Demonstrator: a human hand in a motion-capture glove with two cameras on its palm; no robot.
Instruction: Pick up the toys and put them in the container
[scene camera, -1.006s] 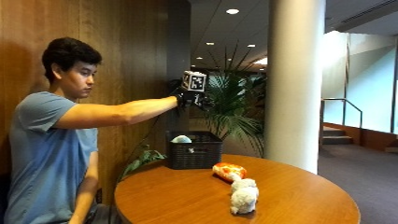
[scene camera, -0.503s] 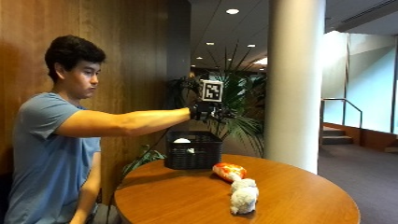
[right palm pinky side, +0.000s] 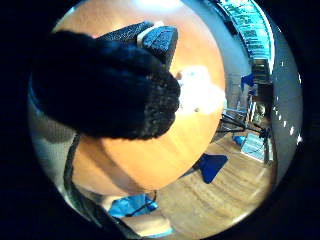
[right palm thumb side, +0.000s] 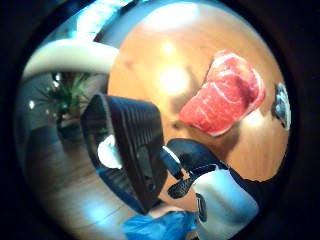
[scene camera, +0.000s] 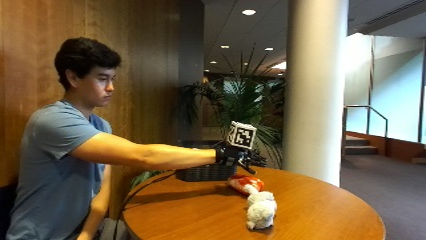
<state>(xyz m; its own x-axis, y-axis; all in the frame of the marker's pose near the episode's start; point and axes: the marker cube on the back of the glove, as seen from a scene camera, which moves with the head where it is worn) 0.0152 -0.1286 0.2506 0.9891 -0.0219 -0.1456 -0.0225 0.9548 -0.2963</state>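
Outside view: the gloved right hand has dropped from high above the basket to just past its rim, fingers spread, holding nothing. On the round wooden table beside the ribbed black basket lie a marbled red steak toy and a fluffy white plush. A white toy sits inside the basket.

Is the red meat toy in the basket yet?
No. The red meat toy lies on the table, outside the basket.
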